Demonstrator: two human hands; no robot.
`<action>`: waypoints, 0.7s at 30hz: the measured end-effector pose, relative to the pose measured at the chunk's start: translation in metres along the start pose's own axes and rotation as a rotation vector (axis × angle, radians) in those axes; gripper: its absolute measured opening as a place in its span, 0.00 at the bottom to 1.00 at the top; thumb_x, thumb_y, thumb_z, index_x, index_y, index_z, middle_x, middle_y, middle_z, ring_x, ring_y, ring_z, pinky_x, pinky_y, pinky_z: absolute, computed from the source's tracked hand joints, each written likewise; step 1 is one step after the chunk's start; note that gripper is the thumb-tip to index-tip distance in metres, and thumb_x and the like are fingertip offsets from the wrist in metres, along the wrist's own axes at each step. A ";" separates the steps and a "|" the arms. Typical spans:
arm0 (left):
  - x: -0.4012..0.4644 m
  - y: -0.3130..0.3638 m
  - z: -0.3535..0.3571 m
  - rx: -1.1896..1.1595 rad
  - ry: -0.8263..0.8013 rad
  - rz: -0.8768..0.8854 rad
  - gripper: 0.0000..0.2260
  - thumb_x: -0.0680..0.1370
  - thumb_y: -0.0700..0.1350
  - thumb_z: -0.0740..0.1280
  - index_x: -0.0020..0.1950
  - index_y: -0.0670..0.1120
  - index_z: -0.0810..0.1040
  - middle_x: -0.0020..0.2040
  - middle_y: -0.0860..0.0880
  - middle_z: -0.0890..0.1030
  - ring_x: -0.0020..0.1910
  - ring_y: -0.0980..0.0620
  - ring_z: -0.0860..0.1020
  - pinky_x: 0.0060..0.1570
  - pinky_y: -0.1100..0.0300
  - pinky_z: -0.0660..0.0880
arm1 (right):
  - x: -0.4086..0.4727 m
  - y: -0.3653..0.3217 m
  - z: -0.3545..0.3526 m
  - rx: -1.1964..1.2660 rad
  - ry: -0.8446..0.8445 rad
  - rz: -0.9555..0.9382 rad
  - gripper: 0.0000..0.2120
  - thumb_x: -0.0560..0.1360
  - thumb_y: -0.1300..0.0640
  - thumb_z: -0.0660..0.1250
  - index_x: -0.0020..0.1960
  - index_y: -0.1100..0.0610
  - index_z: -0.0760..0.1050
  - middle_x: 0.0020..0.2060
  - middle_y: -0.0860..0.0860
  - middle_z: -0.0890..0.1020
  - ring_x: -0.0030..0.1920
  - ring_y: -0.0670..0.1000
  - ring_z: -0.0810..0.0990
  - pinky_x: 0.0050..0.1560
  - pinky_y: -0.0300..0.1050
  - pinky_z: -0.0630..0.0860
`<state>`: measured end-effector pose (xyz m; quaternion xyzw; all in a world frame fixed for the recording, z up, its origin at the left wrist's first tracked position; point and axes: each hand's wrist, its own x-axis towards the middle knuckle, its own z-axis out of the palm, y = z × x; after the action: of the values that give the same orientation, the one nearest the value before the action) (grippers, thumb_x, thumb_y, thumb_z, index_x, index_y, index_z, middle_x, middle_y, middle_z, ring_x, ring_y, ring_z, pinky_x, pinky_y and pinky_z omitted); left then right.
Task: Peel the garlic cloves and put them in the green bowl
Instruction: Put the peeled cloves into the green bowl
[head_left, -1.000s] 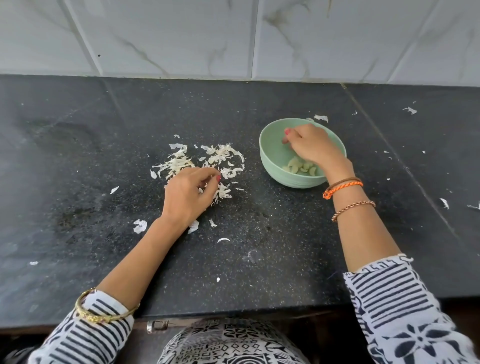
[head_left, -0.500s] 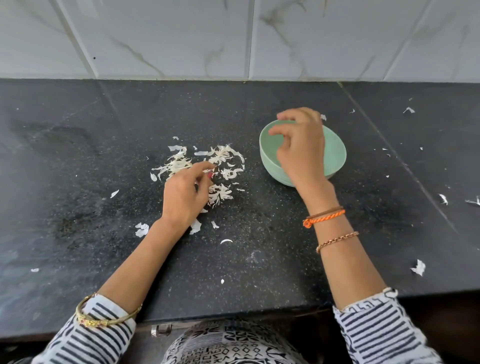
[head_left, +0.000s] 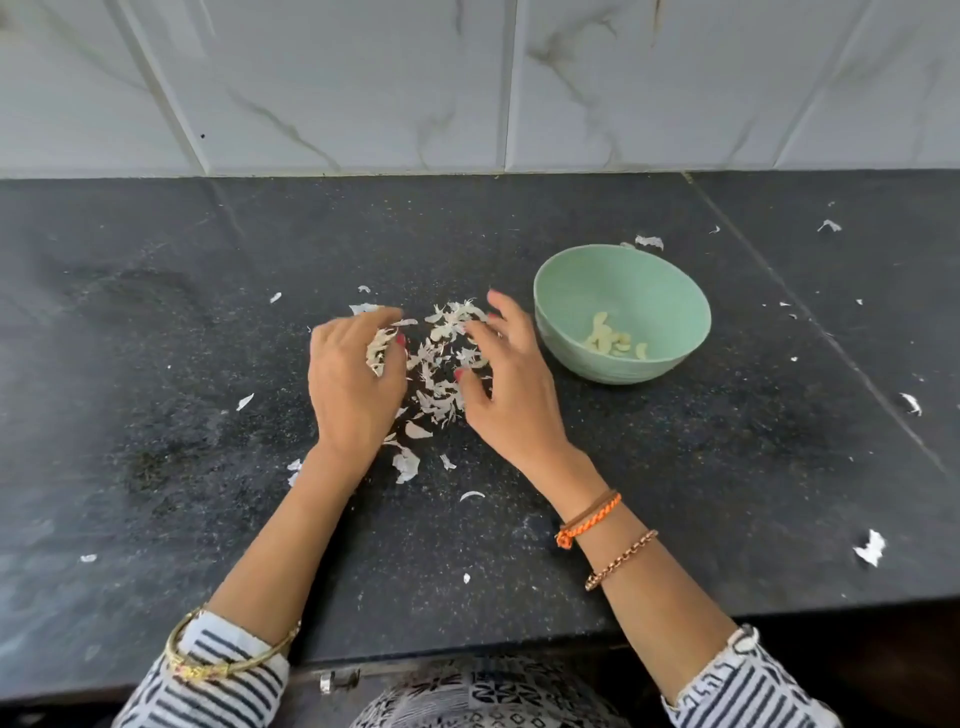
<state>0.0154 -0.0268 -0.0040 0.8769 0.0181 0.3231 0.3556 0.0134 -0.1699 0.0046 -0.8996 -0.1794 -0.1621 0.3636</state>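
The green bowl (head_left: 628, 283) stands on the black counter, right of centre, with several peeled garlic cloves (head_left: 614, 340) in its bottom. A pile of papery garlic skins (head_left: 439, 374) lies to the left of the bowl. My left hand (head_left: 349, 389) sits on the pile's left side, its fingers curled round a clump of skins. On the pile's right side, my right hand (head_left: 511, 395) has its fingers spread and bent, the tips touching the skins. No unpeeled clove shows among the skins.
The black stone counter (head_left: 156, 364) meets a white tiled wall (head_left: 467, 88) at the back. Loose skin scraps lie scattered, including one near the front right edge (head_left: 870, 548) and one behind the bowl (head_left: 649, 241).
My right hand left the bowl and came down left onto the skin pile, uncovering the cloves. My left hand stayed at the pile and closed round some skins.
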 end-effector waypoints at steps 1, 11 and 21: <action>0.001 -0.001 -0.001 0.006 0.003 -0.019 0.12 0.74 0.41 0.63 0.56 0.43 0.80 0.54 0.46 0.81 0.56 0.44 0.74 0.55 0.65 0.63 | -0.001 0.001 0.001 0.009 -0.065 0.044 0.22 0.74 0.62 0.67 0.67 0.62 0.67 0.72 0.58 0.59 0.70 0.53 0.62 0.66 0.37 0.58; 0.009 -0.018 0.000 -0.036 -0.114 -0.333 0.17 0.79 0.46 0.61 0.67 0.44 0.72 0.72 0.42 0.65 0.72 0.45 0.62 0.70 0.46 0.57 | -0.001 0.024 -0.001 -0.133 -0.206 0.248 0.37 0.77 0.45 0.62 0.76 0.62 0.48 0.76 0.55 0.48 0.75 0.51 0.48 0.72 0.44 0.48; 0.029 -0.035 0.000 0.196 -0.141 -0.485 0.24 0.81 0.52 0.55 0.73 0.41 0.61 0.76 0.39 0.54 0.75 0.41 0.47 0.71 0.46 0.41 | 0.028 0.024 0.012 -0.214 -0.206 0.370 0.43 0.75 0.38 0.59 0.75 0.63 0.45 0.75 0.60 0.48 0.75 0.56 0.47 0.72 0.49 0.48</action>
<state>0.0455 0.0068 -0.0101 0.8974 0.2340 0.1635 0.3364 0.0510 -0.1712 -0.0062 -0.9623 -0.0293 -0.0181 0.2696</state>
